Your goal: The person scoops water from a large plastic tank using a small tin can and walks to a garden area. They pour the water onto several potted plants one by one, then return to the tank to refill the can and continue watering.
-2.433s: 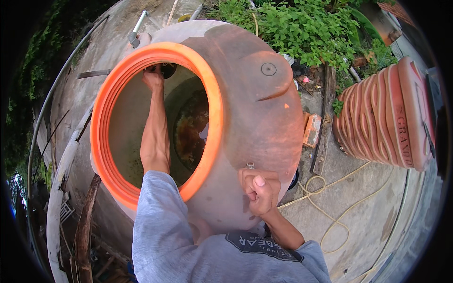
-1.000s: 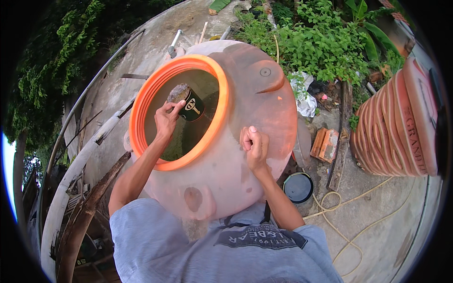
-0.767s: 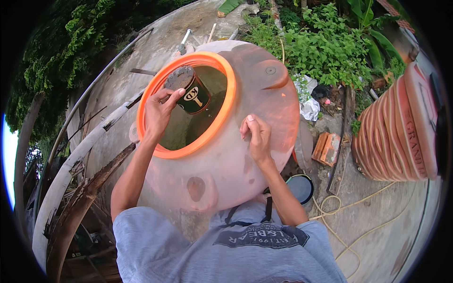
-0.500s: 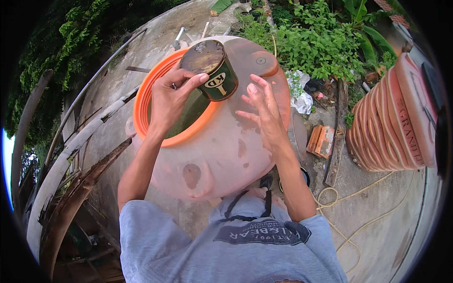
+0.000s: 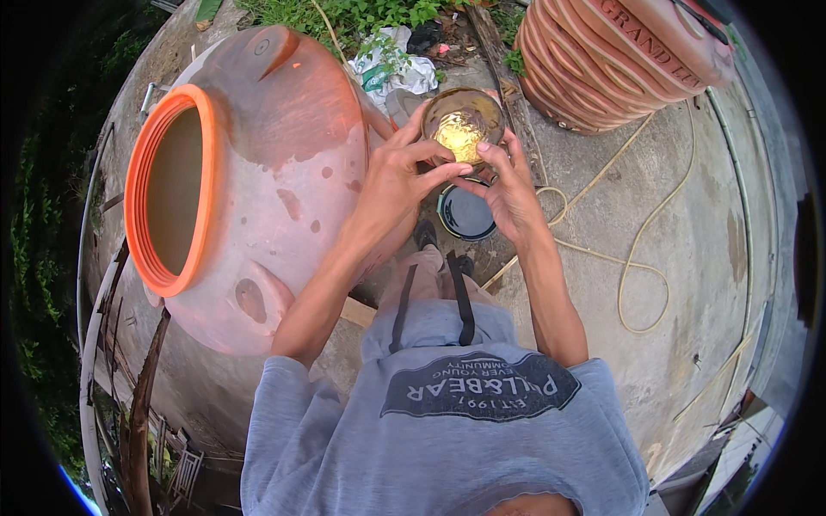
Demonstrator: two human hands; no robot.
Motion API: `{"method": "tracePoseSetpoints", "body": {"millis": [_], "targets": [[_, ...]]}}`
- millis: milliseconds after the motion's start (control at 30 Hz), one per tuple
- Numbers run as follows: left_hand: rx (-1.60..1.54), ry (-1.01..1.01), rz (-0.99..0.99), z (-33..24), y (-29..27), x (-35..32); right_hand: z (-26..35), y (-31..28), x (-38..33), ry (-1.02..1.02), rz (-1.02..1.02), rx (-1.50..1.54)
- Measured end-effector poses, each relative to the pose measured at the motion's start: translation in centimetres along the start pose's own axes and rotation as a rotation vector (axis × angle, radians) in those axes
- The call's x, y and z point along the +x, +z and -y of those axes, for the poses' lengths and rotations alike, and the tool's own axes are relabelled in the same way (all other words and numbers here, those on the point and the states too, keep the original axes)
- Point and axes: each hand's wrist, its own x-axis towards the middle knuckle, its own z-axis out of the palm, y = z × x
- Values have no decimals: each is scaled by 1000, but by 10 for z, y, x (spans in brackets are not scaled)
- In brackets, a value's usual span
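A small round metal can is held up between both of my hands, its gleaming golden inside turned toward me. My left hand grips its near left side, with thumb and forefinger at the rim. Curled around its right side is my right hand, thumb near the rim. The can's outer wall is mostly hidden by my fingers. Below my hands stands a dark bucket with a greyish surface inside, partly covered by them. Left of my hands is a large pinkish plastic tank with water in its orange-rimmed mouth.
A ribbed reddish-brown tank stands at the far right. A yellowish hose loops over the concrete floor. Beyond my hands lie a white plastic bag and a wooden plank, near green plants.
The can has moved right, from over the tank's mouth to above the bucket. My right hand, open and apart from it before, now holds it too. The view has swung right.
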Motion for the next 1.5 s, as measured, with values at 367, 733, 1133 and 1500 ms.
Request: {"method": "tracePoseSetpoints", "body": {"millis": [367, 733, 1133, 1500], "targets": [[552, -59, -349, 35, -12, -55, -155, -226, -10, 91, -509, -158], [673, -12, -440, 51, -14, -59, -270, -332, -6, 329, -946, -726], [603, 3, -460, 55, -18, -59, -273, -339, -24, 102, -1070, -1266], [539, 16, -471, 51, -22, -61, -208, -276, -19, -59, -931, -1725]]}}
